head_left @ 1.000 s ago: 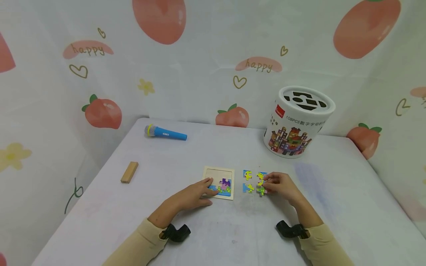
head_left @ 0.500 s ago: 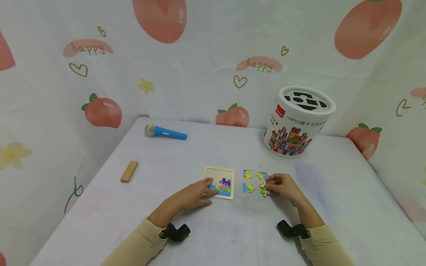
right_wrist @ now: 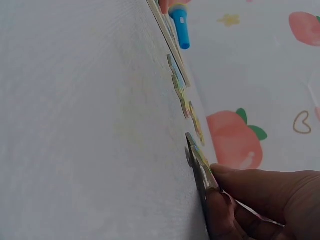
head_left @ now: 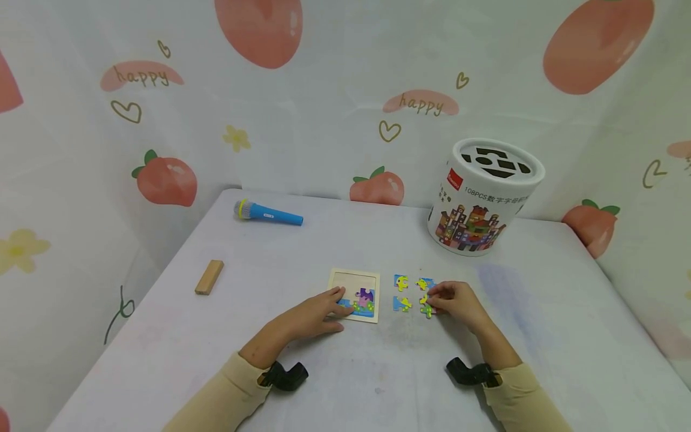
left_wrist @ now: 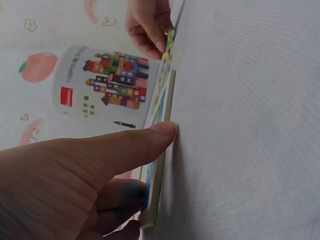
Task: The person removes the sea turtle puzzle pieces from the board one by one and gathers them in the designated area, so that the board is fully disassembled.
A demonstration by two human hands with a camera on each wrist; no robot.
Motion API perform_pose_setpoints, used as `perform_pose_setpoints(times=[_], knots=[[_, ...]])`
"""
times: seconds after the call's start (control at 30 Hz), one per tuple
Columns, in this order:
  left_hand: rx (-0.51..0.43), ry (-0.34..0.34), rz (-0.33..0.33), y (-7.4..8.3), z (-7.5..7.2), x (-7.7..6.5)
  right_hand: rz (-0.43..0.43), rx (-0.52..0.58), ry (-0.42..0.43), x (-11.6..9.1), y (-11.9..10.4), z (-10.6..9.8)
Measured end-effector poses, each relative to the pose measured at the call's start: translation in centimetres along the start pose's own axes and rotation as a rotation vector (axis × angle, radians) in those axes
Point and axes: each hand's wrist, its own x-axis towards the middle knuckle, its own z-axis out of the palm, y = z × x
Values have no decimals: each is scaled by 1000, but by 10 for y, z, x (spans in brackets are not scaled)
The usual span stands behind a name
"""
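Observation:
My left hand [head_left: 315, 313] rests on a small square wooden puzzle tray [head_left: 353, 275], fingers over its left part, thumb at the near edge. Inside the tray, blue, purple and green joined pieces [head_left: 366, 300] fill the lower part, partly covered by the fingers. To the right, my right hand [head_left: 456, 302] pinches a green and yellow puzzle piece [head_left: 427, 309] between thumb and fingers; in the right wrist view the piece [right_wrist: 201, 161] is tilted, close over the table. Loose pieces lie beside it: a yellow fish-like one [head_left: 401, 282], another below [head_left: 402, 304], and one [head_left: 424, 284] at the upper right.
A white printed bucket [head_left: 480, 204] with a slotted lid stands at the back right. A blue toy microphone [head_left: 272, 215] lies at the back left, and a wooden block [head_left: 209, 277] near the left edge. A patterned cloth [head_left: 324, 120] hangs behind the table.
The right hand shifted slightly right with the pinched piece, then a little back left. The left hand has stayed on the tray.

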Motion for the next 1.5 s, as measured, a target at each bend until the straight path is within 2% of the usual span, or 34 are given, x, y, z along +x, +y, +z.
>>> perform_pose_setpoints(times=[0.37, 0.67, 0.97, 1.5], knots=[[9, 1, 13, 0, -1, 1, -18, -37, -4, -3, 0, -1], [8, -1, -1, 0, -1, 1, -36, -91, 9, -1, -1, 2], [-3, 0, 5, 1, -2, -1, -94, -173, 37, -1, 1, 2], [5, 0, -9, 2, -1, -1, -90, -218, 42, -3, 4, -3]])
